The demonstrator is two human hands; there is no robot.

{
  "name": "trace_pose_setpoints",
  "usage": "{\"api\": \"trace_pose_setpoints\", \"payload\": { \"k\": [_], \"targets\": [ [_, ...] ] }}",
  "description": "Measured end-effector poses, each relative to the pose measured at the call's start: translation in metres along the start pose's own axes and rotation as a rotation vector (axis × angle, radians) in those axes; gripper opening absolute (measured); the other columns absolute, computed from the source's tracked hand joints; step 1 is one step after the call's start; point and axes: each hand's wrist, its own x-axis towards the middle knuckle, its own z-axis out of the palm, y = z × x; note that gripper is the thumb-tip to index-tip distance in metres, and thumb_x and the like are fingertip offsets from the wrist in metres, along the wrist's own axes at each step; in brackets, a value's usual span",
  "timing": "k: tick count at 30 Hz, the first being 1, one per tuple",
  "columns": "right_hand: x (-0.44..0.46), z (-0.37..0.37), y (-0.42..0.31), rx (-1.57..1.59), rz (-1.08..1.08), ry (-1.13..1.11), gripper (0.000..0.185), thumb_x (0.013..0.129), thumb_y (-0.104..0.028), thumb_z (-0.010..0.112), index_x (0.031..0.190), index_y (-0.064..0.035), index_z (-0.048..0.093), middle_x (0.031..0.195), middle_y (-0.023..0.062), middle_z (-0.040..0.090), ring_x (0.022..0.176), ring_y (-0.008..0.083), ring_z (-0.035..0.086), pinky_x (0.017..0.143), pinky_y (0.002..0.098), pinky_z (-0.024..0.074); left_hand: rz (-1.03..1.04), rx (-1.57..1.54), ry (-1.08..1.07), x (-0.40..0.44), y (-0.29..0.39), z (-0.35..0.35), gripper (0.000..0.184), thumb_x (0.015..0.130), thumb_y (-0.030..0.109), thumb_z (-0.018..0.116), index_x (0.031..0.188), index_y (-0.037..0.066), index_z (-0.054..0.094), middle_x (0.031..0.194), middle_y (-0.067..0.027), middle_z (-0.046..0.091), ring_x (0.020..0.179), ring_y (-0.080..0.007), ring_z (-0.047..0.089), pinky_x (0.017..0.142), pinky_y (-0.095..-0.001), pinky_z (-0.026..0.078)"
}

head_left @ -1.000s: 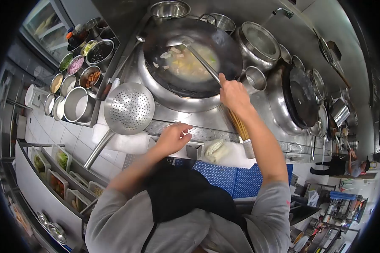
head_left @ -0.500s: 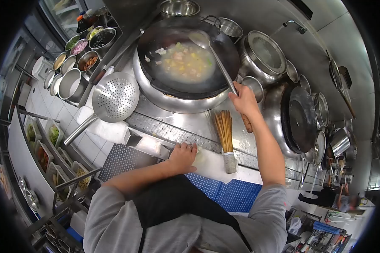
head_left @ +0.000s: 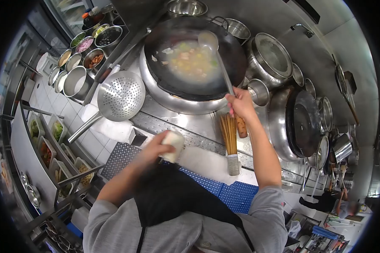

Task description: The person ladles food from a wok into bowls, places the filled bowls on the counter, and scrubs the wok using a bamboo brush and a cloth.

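The ladle (head_left: 208, 41) lies partly in the wok (head_left: 158, 63) at upper center; left of the wok is the perforated skimmer (head_left: 120, 96), below it the bamboo brush (head_left: 229, 139).

Steam rises from a broad wok (head_left: 173, 78) at twelve o'clock in a commercial kitchen, where bowls of chopped ingredients (head_left: 85, 44) crowd ten o'clock, a second wok (head_left: 305, 122) sits at two and a co-worker (head_left: 331, 201) stands at four.
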Motion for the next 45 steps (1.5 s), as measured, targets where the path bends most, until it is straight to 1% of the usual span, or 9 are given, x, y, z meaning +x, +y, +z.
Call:
{"api": "trace_pose_setpoints", "payload": {
  "k": [4, 11, 18, 24, 28, 36, 40, 43, 45],
  "targets": [
    [-0.025, 0.034, -0.012, 0.265, 0.114, -0.104, 0.010, 0.092, -0.009, 0.063, 0.099, -0.0020, 0.065, 0.061, 0.0020, 0.055, 0.040, 0.0104, 0.051, 0.034, 0.0274, 0.0397, 0.112, -0.325, 0.182, -0.031, 0.010, -0.052, 0.062, 0.074, 0.021, 0.078, 0.127, 0.000, 0.052, 0.106, -0.0100, 0.065, 0.093, -0.0209, 0.065, 0.081, -0.0338, 0.054],
    [-0.046, 0.066, -0.014, 0.380, 0.186, -0.125, 0.017, 0.093, -0.014, 0.064, 0.107, -0.0042, 0.065, 0.064, 0.0008, 0.056, 0.041, 0.0092, 0.049, 0.035, 0.0246, 0.0392, 0.269, -0.233, 0.351, -0.063, 0.017, -0.112, 0.066, 0.075, 0.032, 0.082, 0.125, -0.001, 0.054, 0.105, -0.0096, 0.066, 0.093, -0.0195, 0.066, 0.080, -0.0335, 0.054],
    [-0.094, 0.055, -0.031, 1.010, 0.383, -0.512, 0.038, 0.097, -0.020, 0.058, 0.127, 0.0025, 0.056, 0.068, -0.0010, 0.055, 0.045, 0.0061, 0.048, 0.036, 0.0216, 0.0371, 0.325, -0.227, 0.431, -0.086, 0.021, -0.149, 0.075, 0.074, 0.039, 0.081, 0.130, -0.002, 0.052, 0.112, -0.0116, 0.064, 0.100, -0.0223, 0.065, 0.087, -0.0360, 0.053],
    [-0.113, 0.070, -0.039, 0.937, 0.330, -0.464, 0.037, 0.099, -0.021, 0.056, 0.128, 0.0028, 0.055, 0.066, -0.0023, 0.051, 0.045, 0.0064, 0.047, 0.036, 0.0218, 0.0381, 0.361, -0.262, 0.402, -0.083, 0.039, -0.161, 0.071, 0.078, 0.036, 0.079, 0.130, -0.001, 0.050, 0.112, -0.0134, 0.064, 0.100, -0.0243, 0.065, 0.087, -0.0379, 0.055],
    [-0.123, 0.074, -0.042, 0.881, 0.268, -0.450, 0.038, 0.099, -0.022, 0.055, 0.128, 0.0029, 0.054, 0.066, -0.0017, 0.052, 0.045, 0.0074, 0.049, 0.036, 0.0222, 0.0391, 0.362, -0.271, 0.320, -0.074, 0.038, -0.166, 0.068, 0.079, 0.033, 0.076, 0.131, -0.002, 0.050, 0.111, -0.0155, 0.064, 0.097, -0.0264, 0.066, 0.086, -0.0393, 0.056],
    [-0.164, 0.091, -0.029, 1.424, 0.220, -0.550, 0.042, 0.104, -0.021, 0.043, 0.139, 0.0037, 0.045, 0.068, 0.0018, 0.055, 0.050, 0.0113, 0.056, 0.038, 0.0249, 0.0441, 0.171, -0.247, -0.017, -0.063, 0.048, -0.152, 0.074, 0.072, 0.036, 0.080, 0.129, -0.003, 0.051, 0.108, -0.0138, 0.065, 0.095, -0.0240, 0.066, 0.078, -0.0354, 0.056],
    [-0.216, 0.101, -0.036, 1.555, 0.112, -0.498, 0.044, 0.105, -0.022, 0.042, 0.141, 0.0027, 0.043, 0.071, 0.0009, 0.055, 0.048, 0.0098, 0.053, 0.038, 0.0245, 0.0439, 0.041, -0.268, -0.121, -0.058, 0.059, -0.112, 0.076, 0.065, 0.027, 0.079, 0.130, -0.002, 0.051, 0.111, -0.0158, 0.063, 0.094, -0.0268, 0.066, 0.076, -0.0367, 0.057],
    [-0.279, 0.103, -0.026, 1.662, 0.018, -0.390, 0.043, 0.105, -0.022, 0.043, 0.140, 0.0026, 0.044, 0.072, -0.0003, 0.055, 0.047, 0.0095, 0.052, 0.038, 0.0237, 0.0423, -0.068, -0.238, -0.467, -0.017, 0.020, -0.122, 0.073, 0.061, 0.020, 0.073, 0.128, -0.003, 0.051, 0.112, -0.0182, 0.062, 0.097, -0.0294, 0.065, 0.084, -0.0408, 0.057],
    [-0.306, 0.113, -0.021, 1.716, -0.036, -0.273, 0.042, 0.104, -0.022, 0.045, 0.138, 0.0031, 0.046, 0.070, -0.0007, 0.054, 0.046, 0.0100, 0.052, 0.036, 0.0238, 0.0411, -0.175, -0.164, -0.634, -0.003, 0.028, -0.095, 0.068, 0.059, 0.025, 0.074, 0.117, -0.005, 0.054, 0.099, -0.0172, 0.062, 0.086, -0.0284, 0.065, 0.074, -0.0402, 0.058]
  ]
}}
